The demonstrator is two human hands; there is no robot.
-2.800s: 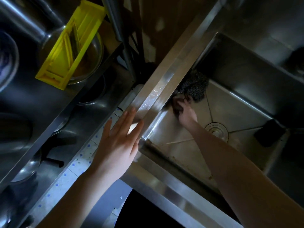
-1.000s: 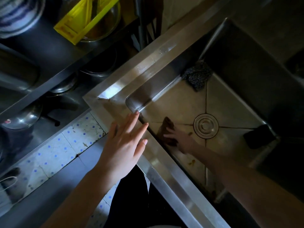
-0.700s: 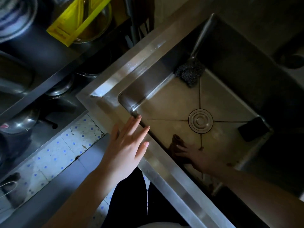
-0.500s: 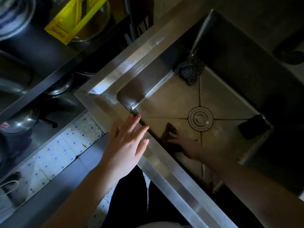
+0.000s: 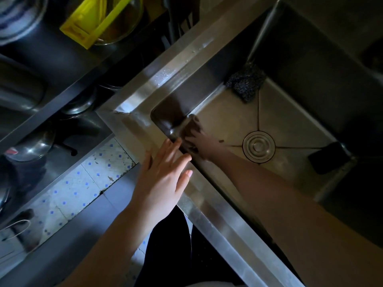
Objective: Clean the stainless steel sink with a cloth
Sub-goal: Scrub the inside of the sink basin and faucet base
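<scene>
The stainless steel sink (image 5: 207, 48) fills the right half of the head view, with a round drain (image 5: 258, 146) in the middle of its floor. A dark brown cloth (image 5: 192, 126) lies in the sink's near-left corner, against the wall and floor. My right hand (image 5: 205, 145) reaches down into the basin and presses on the cloth with spread fingers; it is blurred by motion. My left hand (image 5: 163, 175) rests flat on the sink's front rim, fingers straight, just beside the right hand.
A dark steel scourer (image 5: 246, 83) sits in the far corner of the basin and a black block (image 5: 329, 160) in the right corner. Left of the sink, metal shelves hold pots (image 5: 31, 146) and a yellow rack (image 5: 93, 23). Dotted floor tiles (image 5: 83, 183) show below.
My right hand has slid the cloth from the front part of the sink floor leftward into the near-left corner. My left hand stays on the rim.
</scene>
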